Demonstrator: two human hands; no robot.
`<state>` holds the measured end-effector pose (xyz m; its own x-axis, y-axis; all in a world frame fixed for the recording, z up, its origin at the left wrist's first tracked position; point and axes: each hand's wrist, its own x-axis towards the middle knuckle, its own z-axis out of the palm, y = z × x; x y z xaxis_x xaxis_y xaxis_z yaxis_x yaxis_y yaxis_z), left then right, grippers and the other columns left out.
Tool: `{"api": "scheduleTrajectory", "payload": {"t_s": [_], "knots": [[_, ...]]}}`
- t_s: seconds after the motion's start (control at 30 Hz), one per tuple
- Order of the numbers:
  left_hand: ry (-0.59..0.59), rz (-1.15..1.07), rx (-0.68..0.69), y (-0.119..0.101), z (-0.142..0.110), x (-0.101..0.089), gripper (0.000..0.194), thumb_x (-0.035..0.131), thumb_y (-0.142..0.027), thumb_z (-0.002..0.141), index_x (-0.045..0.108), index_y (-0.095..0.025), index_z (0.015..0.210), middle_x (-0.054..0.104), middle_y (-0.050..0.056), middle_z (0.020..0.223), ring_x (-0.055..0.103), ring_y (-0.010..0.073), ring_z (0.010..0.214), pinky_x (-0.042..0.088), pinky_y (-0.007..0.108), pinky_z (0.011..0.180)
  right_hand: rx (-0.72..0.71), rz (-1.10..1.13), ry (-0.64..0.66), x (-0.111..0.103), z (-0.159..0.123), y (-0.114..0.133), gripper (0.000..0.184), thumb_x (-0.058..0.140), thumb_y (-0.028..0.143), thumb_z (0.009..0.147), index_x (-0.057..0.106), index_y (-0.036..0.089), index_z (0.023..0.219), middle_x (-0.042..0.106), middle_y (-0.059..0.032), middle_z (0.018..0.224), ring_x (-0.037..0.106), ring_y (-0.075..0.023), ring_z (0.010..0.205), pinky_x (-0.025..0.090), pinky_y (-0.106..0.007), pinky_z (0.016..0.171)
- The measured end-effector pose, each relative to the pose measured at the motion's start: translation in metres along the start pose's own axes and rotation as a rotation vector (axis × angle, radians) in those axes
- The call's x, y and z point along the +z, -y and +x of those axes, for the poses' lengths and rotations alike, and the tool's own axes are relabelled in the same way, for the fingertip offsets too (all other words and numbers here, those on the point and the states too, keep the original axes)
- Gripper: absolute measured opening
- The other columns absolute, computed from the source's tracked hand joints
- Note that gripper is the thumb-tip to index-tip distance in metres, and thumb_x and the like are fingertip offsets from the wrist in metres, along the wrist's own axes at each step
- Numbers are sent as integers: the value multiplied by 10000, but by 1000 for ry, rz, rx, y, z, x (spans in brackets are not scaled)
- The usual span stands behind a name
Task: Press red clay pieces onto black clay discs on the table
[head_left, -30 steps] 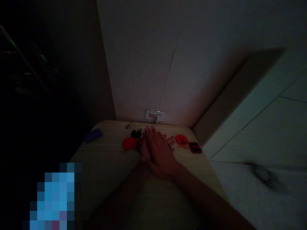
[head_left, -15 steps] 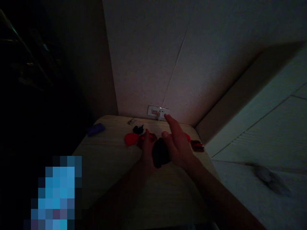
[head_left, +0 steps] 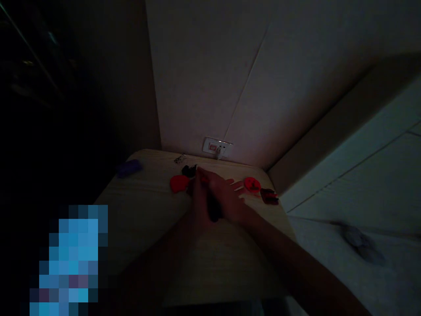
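**Holding a dark lump (head_left: 214,210) between left hand (head_left: 199,204) and right hand (head_left: 228,199), over a wooden tabletop (head_left: 210,267)**

Differs from half a second earlier in the gap between the palms: then spread apart, with the lump bare to view; now brought together, with only its near part showing. Suggests, by judgement, pressing or rolling in progress, with the lump not yet released.

Shows the grip nearly closed: left palm on the left side or beneath, right palm over from the right, lump caught in between. Includes fingers (head_left: 238,186) reaching out beyond the right hand, apparently of the left hand. Cannot tell firmness of squeeze or full shape of the lump in such dim light.

Sets the lump on the near side of a loose row. Includes, from left to right: purple block (head_left: 129,168), patterned scrap (head_left: 180,159) near the far edge, red piece (head_left: 179,183), black piece (head_left: 188,170), crumpled piece (head_left: 204,179) partly hidden by the hands, red disc (head_left: 252,184) with dark marks, and maroon piece (head_left: 269,196) near the right edge. Adds a wall socket (head_left: 212,147) with plug (head_left: 219,152) beyond the far edge.

Offers no certain container; allows at most a wrapper in the maroon piece, contents indiscernible.
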<state>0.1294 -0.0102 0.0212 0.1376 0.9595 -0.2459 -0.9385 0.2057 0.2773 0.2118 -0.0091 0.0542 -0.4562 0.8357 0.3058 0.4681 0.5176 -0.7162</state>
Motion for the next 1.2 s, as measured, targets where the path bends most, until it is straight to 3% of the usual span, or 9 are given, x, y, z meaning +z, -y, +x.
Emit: {"api": "scheduleTrajectory", "payload": {"t_s": [0.1, 0.23, 0.3, 0.43, 0.6, 0.77, 0.9, 1.07, 1.2], "knots": [[36, 38, -288, -15, -3, 2, 602, 469, -677, 935, 724, -182, 1164, 772, 143, 1127, 626, 382, 1278, 468, 576, 1106, 45, 171, -203, -20, -6, 1, 620, 227, 628, 1044, 567, 286, 1434, 579, -62, 1498, 547, -286, 1368, 429, -497, 1139], [137, 2, -444, -22, -7, 9, 879, 346, -852, 851, 727, -107, 1118, 753, 232, 1142, 627, 426, 1260, 486, 595, 1071, -27, -50, -457, -46, -27, 10, 350, 520, 451, 1010, 679, 284, 1274, 705, -83, 1261, 672, -283, 1131, 543, -482, 974], [213, -15, -453, -25, -6, 9, 928, 337, -867, 837, 710, -87, 1171, 728, 252, 1205, 610, 432, 1280, 480, 594, 1071, -131, -190, -411, -49, -40, 10, 304, 595, 313, 975, 682, 286, 1265, 721, -87, 1198, 680, -271, 1093, 558, -478, 950], [295, -31, -462, -28, 0, 4, 995, 344, -860, 835, 601, -53, 1356, 655, 276, 1340, 560, 429, 1339, 447, 610, 1090, -331, -407, -245, -35, -62, 0, 431, 686, 205, 878, 679, 316, 1294, 683, -112, 1282, 648, -309, 1196, 560, -536, 978], [287, -43, -480, -25, 3, -1, 1049, 367, -874, 811, 531, -36, 1419, 628, 301, 1362, 570, 417, 1327, 469, 586, 1068, -385, -438, -210, -23, -69, -14, 484, 753, 210, 849, 673, 319, 1313, 712, -113, 1257, 656, -318, 1192, 569, -556, 971], [187, -11, -551, -25, 1, 4, 931, 327, -864, 837, 664, -80, 1209, 719, 267, 1154, 687, 403, 1098, 563, 550, 856, -470, -499, -235, -33, -67, -14, 434, 721, 156, 875, 691, 292, 1285, 765, -102, 1135, 706, -292, 1086, 604, -493, 884], [136, -24, -631, -26, 1, 10, 787, 368, -814, 875, 687, -100, 959, 725, 177, 842, 702, 291, 757, 575, 435, 682, -515, -605, -304, -46, -66, -17, 394, 706, 87, 874, 687, 202, 1250, 787, -111, 1022, 734, -252, 910, 612, -434, 818], [213, 60, -730, -24, 8, 7, 582, 494, -605, 953, 659, -56, 1047, 733, 171, 896, 718, 286, 834, 594, 450, 784, -462, -700, -344, -55, -70, -30, 289, 681, 89, 914, 707, 164, 1192, 782, -138, 1060, 751, -228, 921, 617, -337, 770], [187, 333, -573, -19, 11, 3, 238, 661, -256, 911, 677, -67, 1055, 759, 147, 959, 732, 226, 829, 600, 362, 784, -386, -586, -383, -55, -79, -39, 320, 652, 82, 926, 712, 205, 1216, 753, -140, 1177, 737, -225, 1034, 614, -338, 867]]}}
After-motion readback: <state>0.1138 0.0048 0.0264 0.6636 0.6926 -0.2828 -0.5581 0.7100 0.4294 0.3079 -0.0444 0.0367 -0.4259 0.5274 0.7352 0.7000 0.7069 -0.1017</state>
